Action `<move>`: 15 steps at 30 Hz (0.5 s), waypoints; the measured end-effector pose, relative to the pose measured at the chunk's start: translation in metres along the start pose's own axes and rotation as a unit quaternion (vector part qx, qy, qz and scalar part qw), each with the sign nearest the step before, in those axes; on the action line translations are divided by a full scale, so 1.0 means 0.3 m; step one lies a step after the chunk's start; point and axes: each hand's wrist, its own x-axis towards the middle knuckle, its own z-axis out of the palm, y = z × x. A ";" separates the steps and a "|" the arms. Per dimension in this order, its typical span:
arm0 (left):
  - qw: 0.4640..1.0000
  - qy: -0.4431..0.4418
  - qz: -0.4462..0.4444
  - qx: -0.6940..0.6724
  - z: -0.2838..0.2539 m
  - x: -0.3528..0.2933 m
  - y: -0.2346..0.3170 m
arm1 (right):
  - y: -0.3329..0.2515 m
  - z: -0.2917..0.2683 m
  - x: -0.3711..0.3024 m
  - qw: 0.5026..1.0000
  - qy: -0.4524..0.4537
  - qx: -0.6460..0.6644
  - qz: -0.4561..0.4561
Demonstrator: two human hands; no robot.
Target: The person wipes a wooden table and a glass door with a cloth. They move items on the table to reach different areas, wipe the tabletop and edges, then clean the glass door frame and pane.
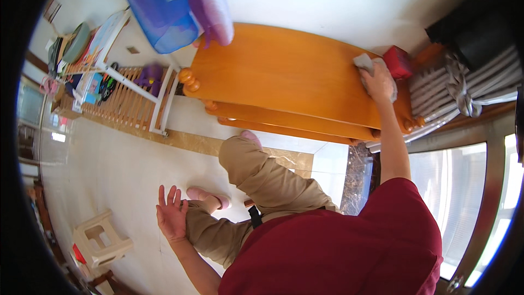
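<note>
With my right hand (pixel 378 81) I press a grey cloth (pixel 362 62) onto the right end of an orange-brown wooden rack's top board (pixel 284 71). The fingers are closed over the cloth, and part of it sticks out past them. A red box-like object (pixel 398 61) sits just beyond that hand at the board's far right corner. My left hand (pixel 172 216) hangs beside my left knee, palm up with its fingers spread, and holds nothing.
A white-framed slatted shelf (pixel 131 84) with assorted items stands left of the rack. Blue and purple translucent fabric or plastic (pixel 164 11) hangs over the rack's left end. A beige plastic stool (pixel 101 239) is on the floor at lower left. Gathered grey curtain (pixel 458 84) borders the right.
</note>
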 end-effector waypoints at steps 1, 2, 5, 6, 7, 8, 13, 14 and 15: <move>1.000 0.004 -0.001 0.005 0.008 0.012 -0.010 | 0.004 0.008 -0.008 1.000 0.015 -0.017 0.004; 1.000 0.000 -0.007 0.006 0.013 0.025 -0.020 | -0.029 0.030 -0.017 0.999 0.028 -0.033 0.008; 1.000 0.001 -0.015 0.022 0.038 0.054 -0.022 | -0.181 0.032 -0.062 0.996 0.040 0.031 -0.077; 0.999 0.005 -0.019 0.028 0.045 0.062 -0.025 | -0.255 0.022 -0.099 0.991 0.034 0.074 -0.107; 0.999 0.010 -0.022 0.033 0.049 0.062 -0.031 | -0.332 -0.009 -0.146 0.984 0.009 0.133 -0.116; 0.999 0.010 -0.022 0.038 0.049 0.065 -0.043 | -0.376 -0.044 -0.189 0.971 -0.010 0.167 -0.173; 0.998 0.016 -0.017 0.063 0.049 0.054 -0.069 | -0.285 -0.151 -0.335 0.956 -0.071 0.163 -0.233; 0.998 0.013 -0.015 0.063 0.047 0.046 -0.070 | -0.206 -0.148 -0.328 0.962 -0.042 0.155 -0.220; 0.998 0.008 -0.016 0.064 0.046 0.043 -0.071 | -0.121 -0.147 -0.331 0.976 0.008 0.133 -0.171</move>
